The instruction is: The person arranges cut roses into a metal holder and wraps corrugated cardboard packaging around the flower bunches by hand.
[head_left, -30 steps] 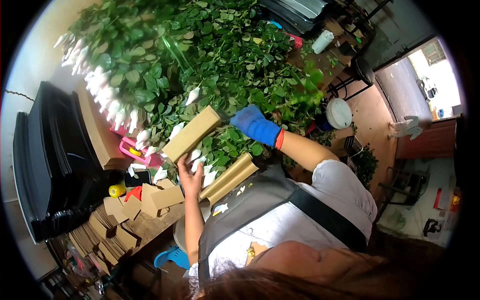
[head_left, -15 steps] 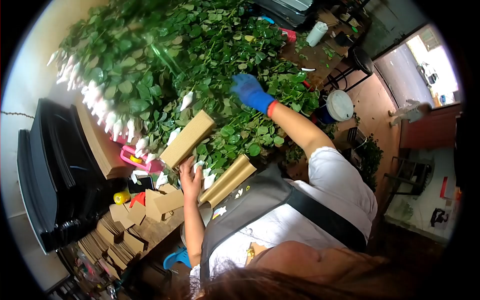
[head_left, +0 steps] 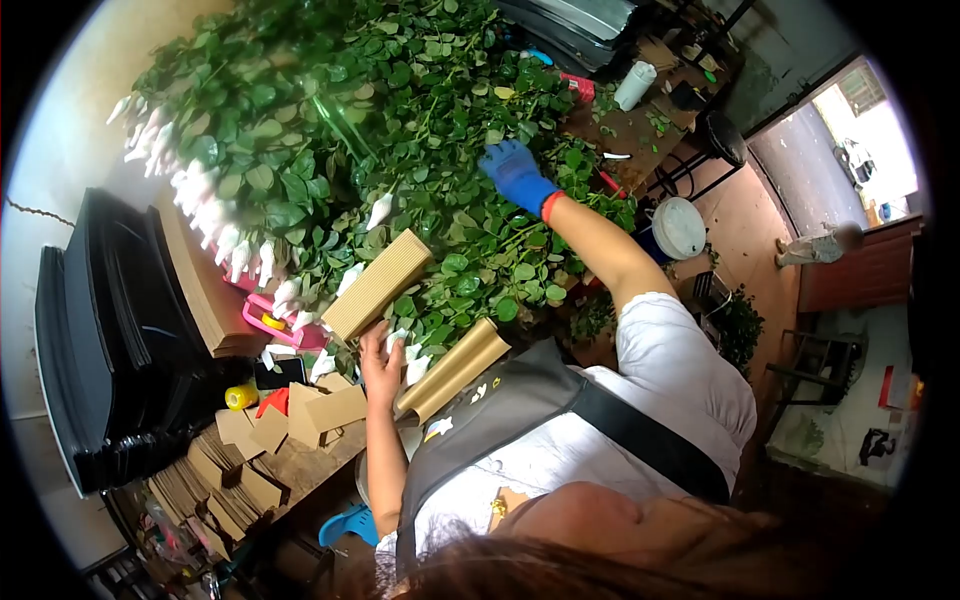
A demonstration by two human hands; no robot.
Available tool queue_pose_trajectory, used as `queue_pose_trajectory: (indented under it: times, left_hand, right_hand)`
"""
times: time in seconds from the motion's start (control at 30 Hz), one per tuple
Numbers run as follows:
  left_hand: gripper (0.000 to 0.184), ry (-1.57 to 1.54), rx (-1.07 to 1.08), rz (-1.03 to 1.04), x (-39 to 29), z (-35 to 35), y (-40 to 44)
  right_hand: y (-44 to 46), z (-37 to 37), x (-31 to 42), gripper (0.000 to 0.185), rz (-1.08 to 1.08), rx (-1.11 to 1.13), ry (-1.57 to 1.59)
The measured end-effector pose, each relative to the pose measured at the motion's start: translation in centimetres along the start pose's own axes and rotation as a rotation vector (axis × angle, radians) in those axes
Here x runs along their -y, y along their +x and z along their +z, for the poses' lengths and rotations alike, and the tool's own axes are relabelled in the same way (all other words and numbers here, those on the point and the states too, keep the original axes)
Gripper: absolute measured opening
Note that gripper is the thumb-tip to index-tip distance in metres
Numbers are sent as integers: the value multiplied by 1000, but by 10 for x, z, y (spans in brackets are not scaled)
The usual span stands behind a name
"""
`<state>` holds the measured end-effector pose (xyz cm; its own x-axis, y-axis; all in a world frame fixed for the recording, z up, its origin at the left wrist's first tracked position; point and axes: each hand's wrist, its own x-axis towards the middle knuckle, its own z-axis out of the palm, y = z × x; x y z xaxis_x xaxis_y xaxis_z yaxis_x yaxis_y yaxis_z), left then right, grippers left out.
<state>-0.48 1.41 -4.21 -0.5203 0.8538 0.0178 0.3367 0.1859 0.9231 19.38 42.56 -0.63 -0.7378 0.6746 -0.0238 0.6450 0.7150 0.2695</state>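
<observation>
My bare left hand (head_left: 380,370) is at the lower end of a folded corrugated cardboard piece (head_left: 380,285). Its thumb and fingers curl about a white-wrapped rose head (head_left: 397,339), partly hidden by the hand. A second side of cardboard (head_left: 457,370) rises near my apron, with leafy stems and white-wrapped heads between the two sides. My right hand (head_left: 515,172), in a blue glove with a red cuff, reaches over the heap of green rose stems (head_left: 420,100). Its fingers stretch over the leaves; their tips partly sink from sight. One white-wrapped rose (head_left: 380,211) lies left of it.
Black folded sheets (head_left: 120,330) stand at the left. Cardboard pieces (head_left: 335,408), yellow tape (head_left: 241,397), a phone (head_left: 280,372) and a pink tape dispenser (head_left: 280,320) crowd the table. At the right are a white bottle (head_left: 635,86) and a lidded bucket (head_left: 679,228).
My right glove has shifted slightly rightward over the leaves. My left hand stays by the cardboard and rose heads. The whole view has moved a little.
</observation>
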Motion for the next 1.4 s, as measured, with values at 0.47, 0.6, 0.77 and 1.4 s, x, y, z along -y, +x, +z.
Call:
queue_pose_trajectory:
  times: [0.47, 0.6, 0.77, 1.4]
  left_hand:
    - [42, 12, 21, -42, -7, -1, 0]
    - [42, -6, -1, -53, -8, 0, 0]
    - [54, -180, 9, -250, 5, 3, 1]
    - [56, 158, -39, 113, 10, 1, 3]
  right_hand:
    - [-26, -112, -124, 34, -142, -787, 102]
    - [-71, -149, -71, 15, -233, -515, 530]
    - [-116, -107, 61, 33, -375, -256, 550]
    - [-91, -106, 219, 27, -344, 286, 385]
